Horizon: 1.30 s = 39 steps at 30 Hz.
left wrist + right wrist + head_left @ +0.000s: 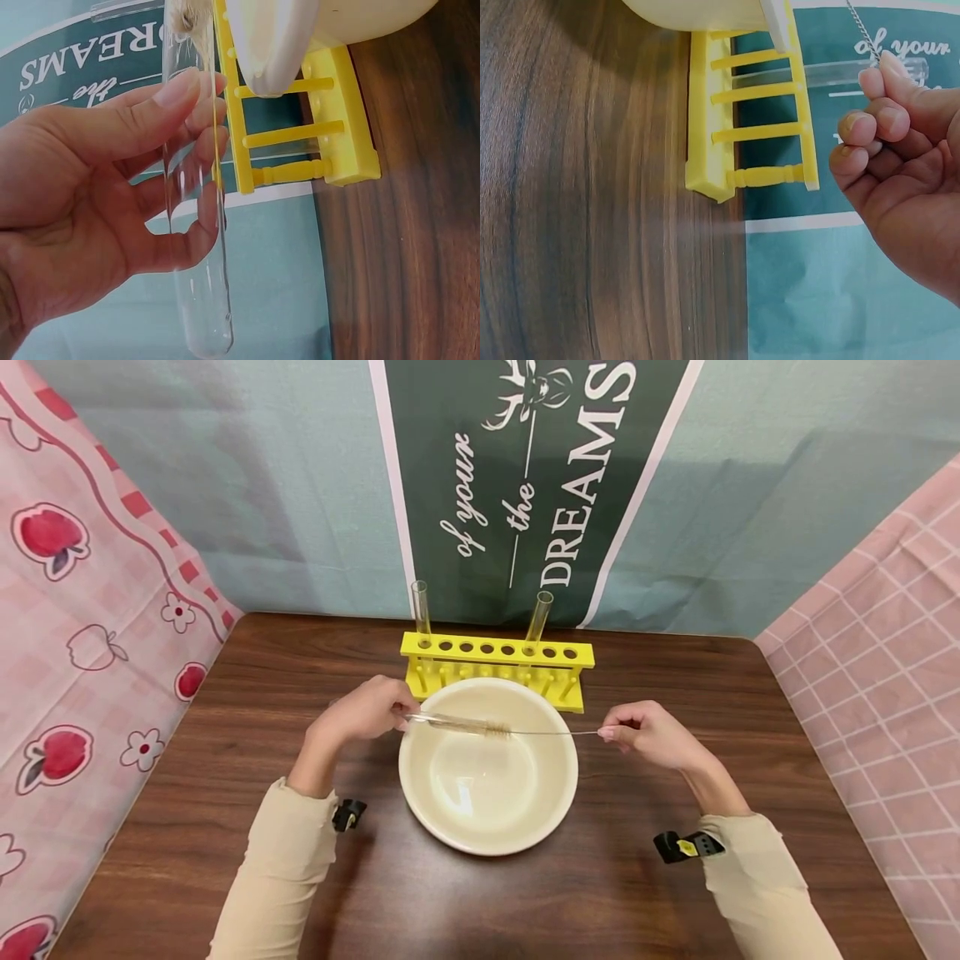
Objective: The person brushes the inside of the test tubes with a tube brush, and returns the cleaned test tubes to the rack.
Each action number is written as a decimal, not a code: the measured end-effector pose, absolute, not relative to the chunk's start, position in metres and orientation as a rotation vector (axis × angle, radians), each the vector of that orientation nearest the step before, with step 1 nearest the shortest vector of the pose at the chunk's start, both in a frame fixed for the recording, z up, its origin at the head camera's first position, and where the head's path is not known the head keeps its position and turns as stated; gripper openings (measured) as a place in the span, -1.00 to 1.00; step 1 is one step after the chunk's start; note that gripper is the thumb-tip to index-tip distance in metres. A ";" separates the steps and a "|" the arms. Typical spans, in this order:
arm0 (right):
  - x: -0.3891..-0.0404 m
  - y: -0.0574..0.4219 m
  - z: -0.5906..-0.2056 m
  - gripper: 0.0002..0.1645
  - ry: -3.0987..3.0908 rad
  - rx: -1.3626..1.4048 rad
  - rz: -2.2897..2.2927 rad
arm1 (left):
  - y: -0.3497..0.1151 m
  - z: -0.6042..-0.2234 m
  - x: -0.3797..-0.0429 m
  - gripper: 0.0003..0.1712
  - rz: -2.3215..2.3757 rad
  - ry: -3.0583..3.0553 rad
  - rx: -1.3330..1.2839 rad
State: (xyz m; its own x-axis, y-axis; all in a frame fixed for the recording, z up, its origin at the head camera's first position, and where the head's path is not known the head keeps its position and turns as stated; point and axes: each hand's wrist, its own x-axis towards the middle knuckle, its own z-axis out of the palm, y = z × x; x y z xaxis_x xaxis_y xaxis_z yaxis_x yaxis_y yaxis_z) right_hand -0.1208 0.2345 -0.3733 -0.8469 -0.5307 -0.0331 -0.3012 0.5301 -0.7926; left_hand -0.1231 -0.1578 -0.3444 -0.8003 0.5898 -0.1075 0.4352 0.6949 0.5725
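Observation:
My left hand (372, 708) grips a clear glass test tube (202, 300) near its closed end, fingers curled round it in the left wrist view. The tube lies nearly level over the cream basin (487, 835), its mouth toward the right. Inside it sits part of a test tube brush (497, 729), whose pale bristles show at the mouth. With thumb and fingertips my right hand (648, 735) pinches the end of the brush's thin twisted wire handle (861, 24), just beyond the basin's right rim.
Behind the basin stands a yellow test tube rack (497, 647). Two upright test tubes, one at the left (421, 610) and one right of the middle (539, 618), stand in it. Everything rests on a dark wooden table (525, 910), with hanging cloth behind and at both sides.

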 end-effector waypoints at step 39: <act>-0.120 0.187 -0.370 -0.87 2.731 -1.129 -0.926 | -0.142 -0.340 -0.133 -0.77 0.739 2.553 0.998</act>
State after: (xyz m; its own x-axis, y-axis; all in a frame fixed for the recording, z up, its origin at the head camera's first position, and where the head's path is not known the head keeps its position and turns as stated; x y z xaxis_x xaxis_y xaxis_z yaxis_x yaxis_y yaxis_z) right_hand -0.1199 0.1867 -0.3696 -0.7331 -0.6563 0.1784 -0.6294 0.5552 -0.5436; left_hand -0.1326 -0.1424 -0.3398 -0.7133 0.6952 -0.0889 0.5403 0.6262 0.5622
